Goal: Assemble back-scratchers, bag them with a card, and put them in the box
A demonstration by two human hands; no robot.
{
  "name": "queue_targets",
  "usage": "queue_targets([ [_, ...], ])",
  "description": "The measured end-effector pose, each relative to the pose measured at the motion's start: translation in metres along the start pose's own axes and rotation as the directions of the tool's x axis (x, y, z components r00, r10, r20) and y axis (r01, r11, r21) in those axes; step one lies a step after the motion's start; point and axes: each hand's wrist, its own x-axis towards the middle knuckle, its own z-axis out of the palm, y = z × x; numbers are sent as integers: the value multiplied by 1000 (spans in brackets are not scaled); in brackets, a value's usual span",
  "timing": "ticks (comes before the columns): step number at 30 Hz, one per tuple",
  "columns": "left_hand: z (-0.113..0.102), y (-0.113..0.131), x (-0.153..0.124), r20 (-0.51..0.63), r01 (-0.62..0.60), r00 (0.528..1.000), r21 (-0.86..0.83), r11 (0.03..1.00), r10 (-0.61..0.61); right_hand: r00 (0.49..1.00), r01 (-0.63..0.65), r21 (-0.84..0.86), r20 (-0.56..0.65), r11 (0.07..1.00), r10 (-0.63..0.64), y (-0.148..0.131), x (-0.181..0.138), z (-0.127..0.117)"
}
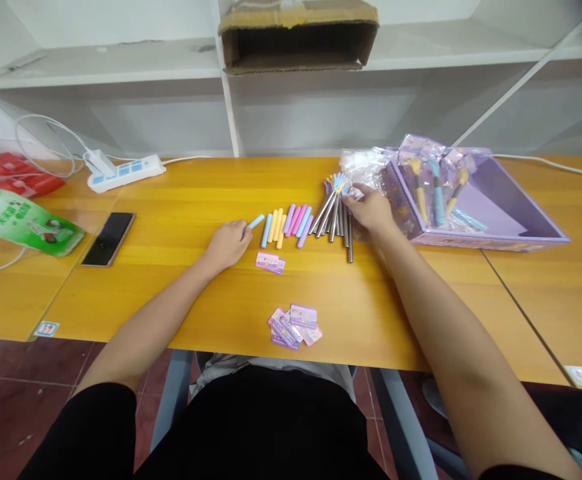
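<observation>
My left hand [228, 243] rests on the wooden table [181, 220] with its fingers pinched on a light blue pastel tube [256, 222]. A row of pastel tubes [287, 225] in blue, yellow, pink and purple lies just right of it. My right hand [369, 210] is curled over the top of a bundle of grey metal sticks [335, 223] with coloured ends, beside a heap of clear plastic bags [365, 167]. Small pink and purple cards lie in two piles, one [270, 262] near the tubes, the other [295, 326] close to the front edge.
A purple tray box [501, 230] with wrapped items stands at the right. A black phone [109, 238], a white power strip [125, 173], and a green packet [21, 220] lie at the left. An open cardboard box [298, 37] sits on the white shelf behind.
</observation>
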Motion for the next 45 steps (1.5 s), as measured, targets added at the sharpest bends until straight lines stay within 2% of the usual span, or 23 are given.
queue_targets([
  [3, -1, 0, -1, 3, -3, 1000, 2, 1000, 3, 999, 9, 17, 34, 1000, -9, 2, 14, -3],
  [9, -2, -1, -2, 9, -18, 1000, -5, 1000, 18, 998, -53, 68, 30, 996, 51, 11, 34, -1],
  [15, -2, 0, -3, 13, -22, 1000, -10, 1000, 23, 999, -19, 50, 41, 999, 17, 16, 37, 3],
  [20, -3, 0, -3, 15, -15, 1000, -14, 1000, 16, 999, -28, 42, 24, 999, 27, 14, 34, -3],
  [27, -3, -2, -2, 10, -30, 999, -28, 999, 30, 989, 78, 168, -136, 983, -56, 1, 30, -17],
  [32, -3, -3, -3, 15, -33, 999, -34, 999, 33, 953, 147, 228, -293, 962, -76, -10, 29, -25],
  [35, -1, -4, -2, 19, -29, 999, -43, 999, 29, 931, 162, 222, -358, 962, -74, -17, 26, -36],
  [39, -9, -1, -1, 38, -10, 999, -59, 998, 13, 866, 237, 242, -491, 941, -92, -36, 17, -63],
  [42, -29, 3, -8, 74, 17, 997, -60, 998, -12, 887, 249, 255, -447, 934, -114, -56, 1, -92],
  [45, -55, 9, -35, 129, -11, 991, -44, 999, 17, 914, 259, 160, -361, 953, -188, -68, -31, -123],
])
